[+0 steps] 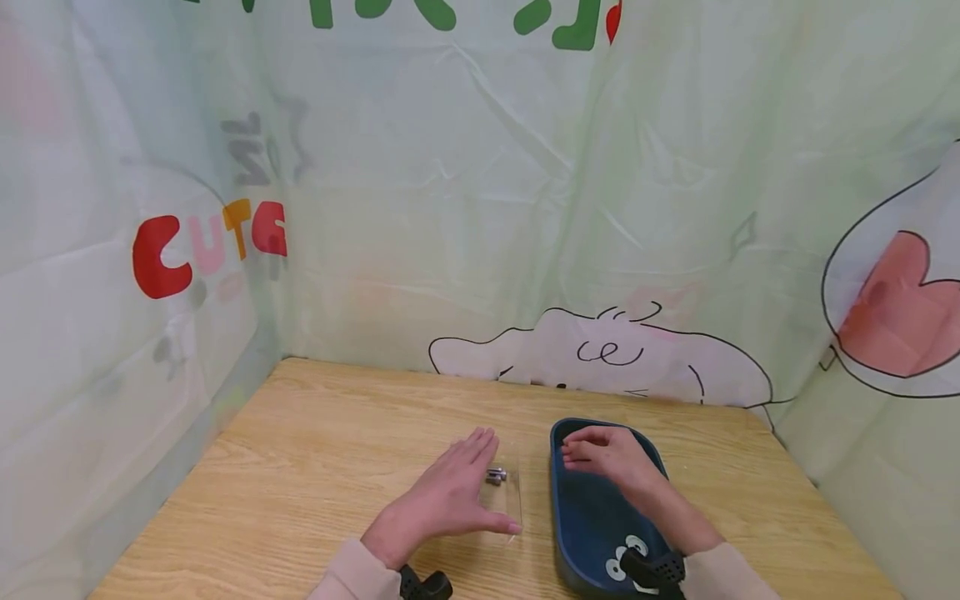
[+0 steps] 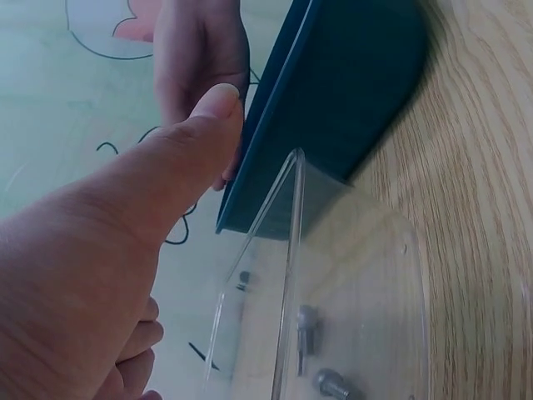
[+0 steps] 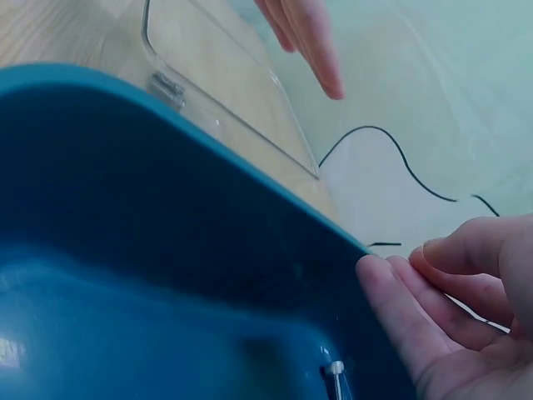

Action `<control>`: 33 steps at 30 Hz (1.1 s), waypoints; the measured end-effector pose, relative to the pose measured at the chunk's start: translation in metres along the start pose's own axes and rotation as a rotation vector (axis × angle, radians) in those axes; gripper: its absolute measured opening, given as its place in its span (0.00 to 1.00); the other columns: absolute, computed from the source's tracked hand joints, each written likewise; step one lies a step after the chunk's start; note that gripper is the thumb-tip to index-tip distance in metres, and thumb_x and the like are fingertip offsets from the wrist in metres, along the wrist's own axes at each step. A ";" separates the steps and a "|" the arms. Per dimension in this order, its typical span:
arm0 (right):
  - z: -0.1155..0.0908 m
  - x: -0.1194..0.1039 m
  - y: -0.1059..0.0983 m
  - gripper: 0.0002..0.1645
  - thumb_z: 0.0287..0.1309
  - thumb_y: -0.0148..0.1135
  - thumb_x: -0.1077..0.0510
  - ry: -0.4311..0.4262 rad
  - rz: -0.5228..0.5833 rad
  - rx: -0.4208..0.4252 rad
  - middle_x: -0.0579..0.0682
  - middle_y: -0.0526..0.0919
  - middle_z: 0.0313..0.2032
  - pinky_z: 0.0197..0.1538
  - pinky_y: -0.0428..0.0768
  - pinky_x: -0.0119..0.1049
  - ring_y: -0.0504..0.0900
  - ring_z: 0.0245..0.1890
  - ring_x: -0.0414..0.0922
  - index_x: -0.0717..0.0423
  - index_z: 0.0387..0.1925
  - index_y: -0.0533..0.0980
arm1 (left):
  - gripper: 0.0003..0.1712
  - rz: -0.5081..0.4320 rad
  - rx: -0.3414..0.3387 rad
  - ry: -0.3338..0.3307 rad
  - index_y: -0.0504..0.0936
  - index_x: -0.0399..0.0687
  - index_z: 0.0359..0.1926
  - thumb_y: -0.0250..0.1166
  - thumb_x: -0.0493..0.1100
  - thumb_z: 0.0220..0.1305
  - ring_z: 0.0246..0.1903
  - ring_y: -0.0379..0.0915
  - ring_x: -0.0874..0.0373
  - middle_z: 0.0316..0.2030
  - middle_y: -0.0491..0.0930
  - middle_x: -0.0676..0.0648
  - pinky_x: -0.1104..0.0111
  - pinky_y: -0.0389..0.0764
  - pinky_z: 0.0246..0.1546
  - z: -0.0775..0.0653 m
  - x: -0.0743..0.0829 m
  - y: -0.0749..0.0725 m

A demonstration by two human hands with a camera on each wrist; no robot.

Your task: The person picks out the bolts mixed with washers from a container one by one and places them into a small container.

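Note:
My left hand (image 1: 450, 493) is spread above a clear plastic box (image 1: 498, 502), its fingers straight and the thumb held apart, with nothing in its grasp. Several metal bolts (image 2: 333, 383) lie inside the box, partly hidden by that hand in the head view. Over the far end of a dark blue tub (image 3: 233, 175) is my right hand (image 3: 454, 308), its fingers loosely bent near the rim, and no object shows between them. Down in the tub, below these fingers, is a single bolt (image 3: 335, 379) with a silvery head.
Both containers stand side by side on a wooden table (image 1: 300, 467), the tub on the right. White ring-like shapes (image 1: 615, 570) show at the tub's near end. A printed curtain (image 1: 420, 208) encloses the table at the back and sides.

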State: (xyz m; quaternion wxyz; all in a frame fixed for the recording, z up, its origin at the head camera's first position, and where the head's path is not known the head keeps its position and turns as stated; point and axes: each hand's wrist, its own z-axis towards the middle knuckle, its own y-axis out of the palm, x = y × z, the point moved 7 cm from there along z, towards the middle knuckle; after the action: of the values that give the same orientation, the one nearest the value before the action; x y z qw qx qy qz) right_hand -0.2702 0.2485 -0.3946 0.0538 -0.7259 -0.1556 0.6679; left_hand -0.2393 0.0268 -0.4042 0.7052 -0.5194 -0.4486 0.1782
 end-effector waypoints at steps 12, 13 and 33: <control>0.001 0.010 -0.020 0.20 0.70 0.54 0.64 0.006 -0.059 0.062 0.70 0.82 0.50 0.48 0.86 0.38 0.87 0.47 0.55 0.77 0.55 0.73 | 0.68 0.008 0.004 0.032 0.50 0.43 0.78 0.66 0.77 0.49 0.79 0.39 0.52 0.79 0.46 0.45 0.53 0.52 0.77 0.004 0.011 -0.001; 0.001 0.011 -0.021 0.20 0.70 0.54 0.64 0.009 -0.067 0.070 0.70 0.82 0.50 0.48 0.86 0.38 0.87 0.47 0.55 0.77 0.56 0.72 | 0.68 0.014 0.007 0.041 0.50 0.43 0.78 0.66 0.77 0.49 0.79 0.40 0.52 0.79 0.46 0.45 0.53 0.52 0.77 0.005 0.013 -0.001; 0.013 0.029 -0.036 0.18 0.70 0.50 0.66 0.063 -0.242 0.164 0.72 0.81 0.47 0.46 0.87 0.38 0.87 0.42 0.52 0.79 0.53 0.73 | 0.66 0.040 -0.055 0.096 0.50 0.47 0.78 0.59 0.81 0.51 0.79 0.40 0.55 0.79 0.46 0.49 0.58 0.55 0.77 0.018 0.039 0.016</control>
State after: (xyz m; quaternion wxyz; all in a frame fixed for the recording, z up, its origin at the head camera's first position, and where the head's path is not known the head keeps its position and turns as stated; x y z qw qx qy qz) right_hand -0.2867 0.2898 -0.4134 0.1978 -0.7154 -0.1854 0.6440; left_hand -0.2299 0.0717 -0.3998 0.7074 -0.5555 -0.4086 0.1548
